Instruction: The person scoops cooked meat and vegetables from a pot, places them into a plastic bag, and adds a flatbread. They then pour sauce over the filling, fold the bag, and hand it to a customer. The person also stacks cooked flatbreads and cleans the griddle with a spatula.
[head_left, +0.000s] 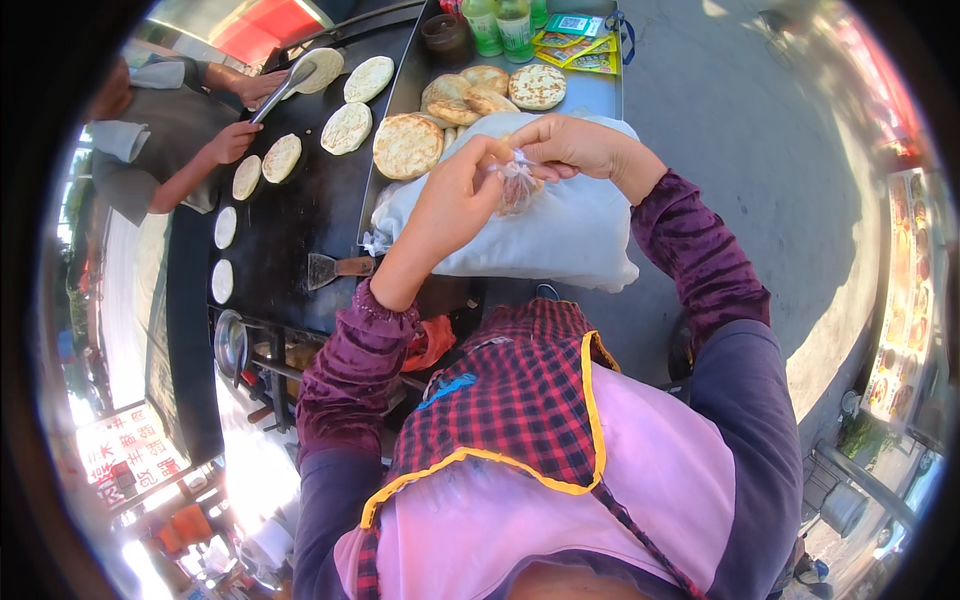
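Both my hands pinch the gathered neck of a small clear plastic bag (517, 191) with brownish contents that I cannot make out. My left hand (457, 199) grips it from the left, and my right hand (574, 152) holds the top of the neck from the right. Under the bag lies a bulky bundle covered in white cloth or plastic (540, 251). Browned round flatbreads (409, 146) are heaped just beyond it in a metal tray (592, 97). A scraper with a wooden handle (337, 270) rests near my left forearm.
On the left, a black griddle (300, 210) carries several pale flatbreads (346, 129). Across it, a co-worker (165, 127) holds metal tongs (283, 91) over one flatbread. Green bottles (516, 30), a dark jar (448, 39) and yellow packets (574, 52) occupy the tray's far end.
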